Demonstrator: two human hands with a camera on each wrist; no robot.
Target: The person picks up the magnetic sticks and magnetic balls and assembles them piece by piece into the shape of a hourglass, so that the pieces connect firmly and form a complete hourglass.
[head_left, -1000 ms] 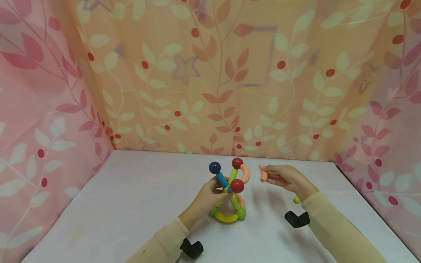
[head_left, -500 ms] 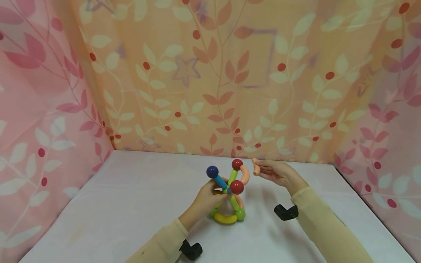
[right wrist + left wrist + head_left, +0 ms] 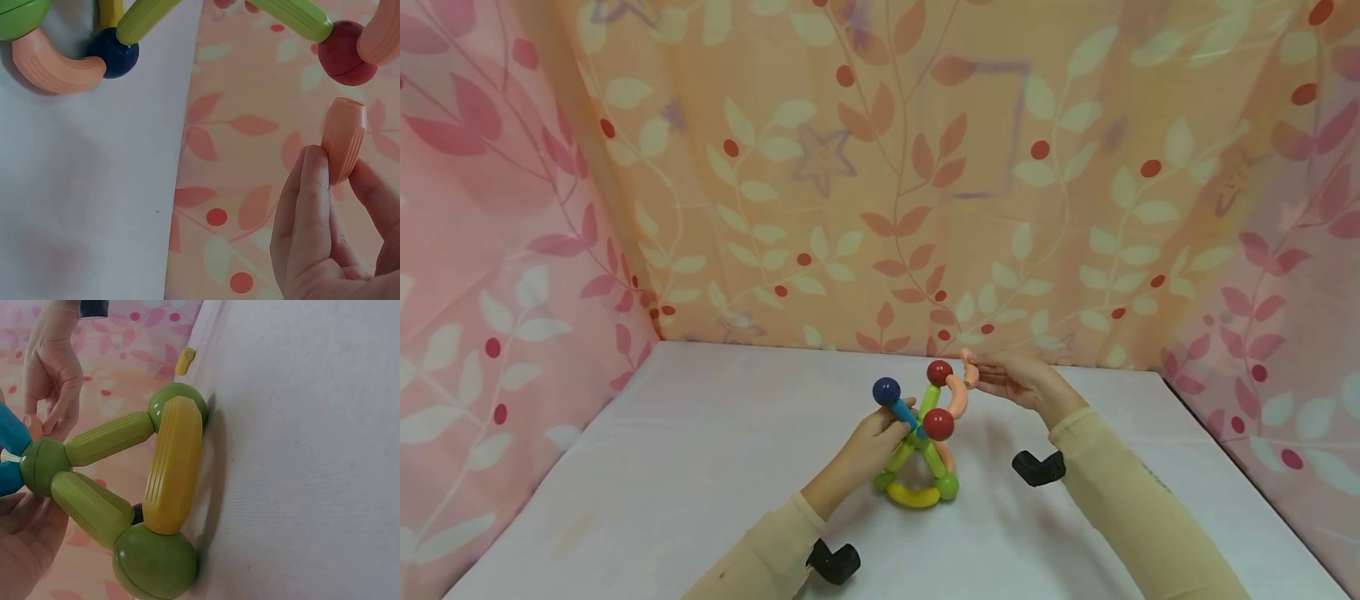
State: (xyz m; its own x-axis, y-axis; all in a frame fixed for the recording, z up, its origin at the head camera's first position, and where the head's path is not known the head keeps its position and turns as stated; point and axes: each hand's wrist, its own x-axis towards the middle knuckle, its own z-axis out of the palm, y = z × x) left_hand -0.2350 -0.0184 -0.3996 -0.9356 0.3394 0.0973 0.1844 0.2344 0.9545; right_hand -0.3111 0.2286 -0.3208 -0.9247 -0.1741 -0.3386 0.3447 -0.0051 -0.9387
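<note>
One peach stick [image 3: 344, 140] up in the right hand [image 3: 1018, 379]: held just beside a red ball [image 3: 939, 372], apart from it.

Pinched the peach stick between thumb and fingers of the right hand, by far the nearer hand. Held one end of its long axis toward that red ball, just left of the right hand, between the two hands. Gripped the ball-and-rod frame [image 3: 934, 458] at its middle with the left hand [image 3: 867, 446]. Could not tell whether its base touched the white table [image 3: 700, 467].
</note>
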